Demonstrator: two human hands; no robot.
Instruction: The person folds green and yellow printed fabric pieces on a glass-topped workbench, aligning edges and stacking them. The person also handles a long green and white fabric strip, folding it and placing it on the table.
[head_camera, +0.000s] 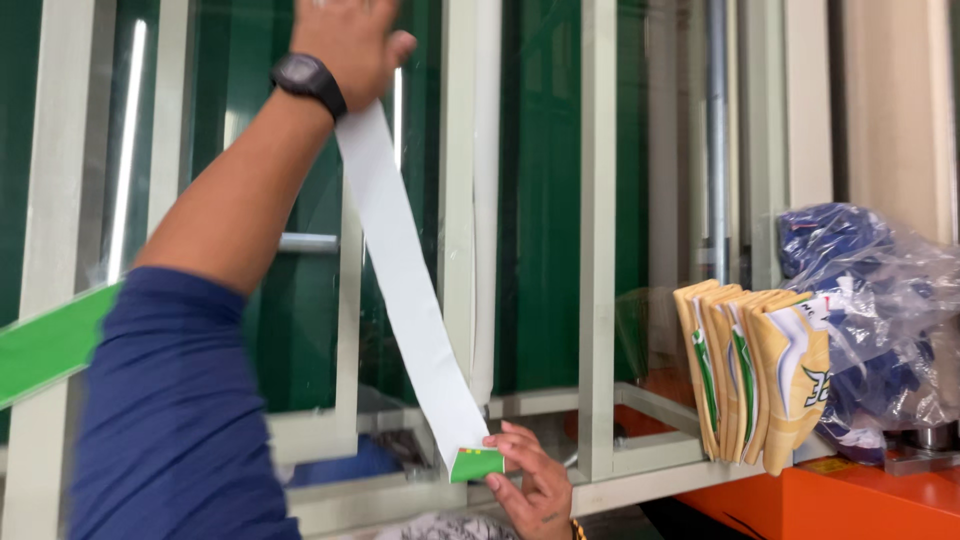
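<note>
My left hand (345, 40), with a black watch (308, 82) on the wrist, is raised at the top of the view and grips the upper end of a long white strip (405, 280). The strip runs down diagonally to the right. My right hand (530, 480) pinches its lower end, where the strip turns green (476, 464), near the bottom of a pale metal frame (597, 240).
Green panels (545, 190) stand behind the pale frame. A stack of folded tan, white and green bags (760, 375) stands at the right beside a clear plastic bag of blue items (880, 300). An orange surface (850, 500) lies below. A green strip (50, 345) crosses the left edge.
</note>
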